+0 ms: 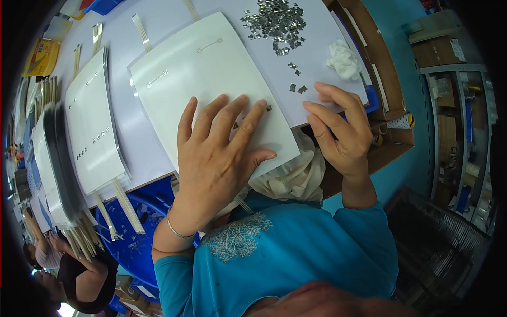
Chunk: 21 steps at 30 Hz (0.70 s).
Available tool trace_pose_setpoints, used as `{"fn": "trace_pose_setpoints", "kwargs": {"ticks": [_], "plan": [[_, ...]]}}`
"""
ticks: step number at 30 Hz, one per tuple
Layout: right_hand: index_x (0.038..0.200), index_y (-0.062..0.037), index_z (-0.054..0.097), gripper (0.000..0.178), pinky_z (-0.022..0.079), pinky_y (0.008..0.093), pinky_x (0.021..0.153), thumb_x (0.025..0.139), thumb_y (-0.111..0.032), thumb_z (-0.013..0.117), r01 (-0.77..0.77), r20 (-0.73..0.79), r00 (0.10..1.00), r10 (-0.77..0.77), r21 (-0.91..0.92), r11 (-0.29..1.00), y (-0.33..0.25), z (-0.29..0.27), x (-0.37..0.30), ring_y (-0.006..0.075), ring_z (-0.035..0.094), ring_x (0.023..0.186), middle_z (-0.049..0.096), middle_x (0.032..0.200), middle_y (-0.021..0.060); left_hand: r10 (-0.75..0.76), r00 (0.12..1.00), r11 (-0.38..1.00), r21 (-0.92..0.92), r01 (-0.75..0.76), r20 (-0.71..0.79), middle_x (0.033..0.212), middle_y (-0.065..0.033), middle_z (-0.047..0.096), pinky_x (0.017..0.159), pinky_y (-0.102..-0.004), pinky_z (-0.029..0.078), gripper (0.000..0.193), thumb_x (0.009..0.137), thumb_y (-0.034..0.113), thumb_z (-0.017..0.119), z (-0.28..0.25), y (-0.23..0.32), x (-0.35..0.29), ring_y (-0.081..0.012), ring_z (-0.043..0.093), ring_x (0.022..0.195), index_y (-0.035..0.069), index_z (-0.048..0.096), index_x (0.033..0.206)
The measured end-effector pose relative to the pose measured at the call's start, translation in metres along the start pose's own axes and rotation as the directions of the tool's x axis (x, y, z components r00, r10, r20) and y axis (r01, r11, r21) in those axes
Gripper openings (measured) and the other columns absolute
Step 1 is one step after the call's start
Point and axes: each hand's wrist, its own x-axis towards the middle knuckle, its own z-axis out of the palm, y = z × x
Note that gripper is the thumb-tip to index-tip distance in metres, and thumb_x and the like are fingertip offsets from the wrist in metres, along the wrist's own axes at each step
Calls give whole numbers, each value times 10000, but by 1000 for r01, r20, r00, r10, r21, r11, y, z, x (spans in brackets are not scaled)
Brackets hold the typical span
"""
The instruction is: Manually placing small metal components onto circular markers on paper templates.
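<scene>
While the white sheet (195, 68) is being touched across its near half by the left hand (211, 142), with fingers spread apart, a small metal piece (269, 108) is being shown on it, just beside the forefinger's tip. Right of the sheet, the right hand (344, 132) is being held raised, thumb and forefinger close; whether they are being pressed together cannot be told. A metal heap (274, 22) is being borne by the table (323, 38), right of the sheet's far end.
</scene>
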Motion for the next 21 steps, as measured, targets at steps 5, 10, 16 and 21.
{"fn": "trace_pose_setpoints", "kwargs": {"ticks": [5, 10, 16, 21], "plan": [[1198, -17, 817, 334, 590, 405, 852, 870, -60, 861, 19, 78, 997, -21, 27, 999, -5, 8, 7, 314, 695, 1051, 731, 1285, 154, 19, 1000, 999, 50, -19, 1, 1445, -55, 656, 1272, -594, 338, 781, 849, 539, 815, 2, 1, 3, -300, 594, 1375, 146, 654, 1505], [1227, -37, 814, 406, 566, 426, 893, 844, -151, 885, 161, 144, 978, -151, -63, 985, -3, 20, 17, 301, 680, 1116, 724, 1317, 137, -23, 999, 1000, -16, 22, -28, 1448, -67, 654, 1286, -581, 327, 766, 861, 539, 821, 5, 2, 0, -312, 585, 1388, 97, 660, 1465], [1253, -30, 808, 417, 552, 463, 958, 877, -201, 861, 322, 209, 924, -320, 26, 946, 12, 22, 22, 324, 673, 1167, 704, 1387, 135, -22, 999, 1000, -14, 22, -37, 1457, -66, 651, 1285, -583, 328, 746, 868, 529, 826, 9, 0, -1, -314, 581, 1400, 96, 662, 1452], [1248, -31, 805, 379, 550, 486, 1003, 911, -201, 841, 211, 102, 970, -222, 109, 971, 4, 29, 14, 343, 662, 1236, 695, 1400, 163, -24, 998, 999, -27, 23, -55, 1460, -62, 649, 1281, -582, 334, 737, 874, 533, 819, 10, -1, -1, -314, 579, 1403, 109, 664, 1456]]}}
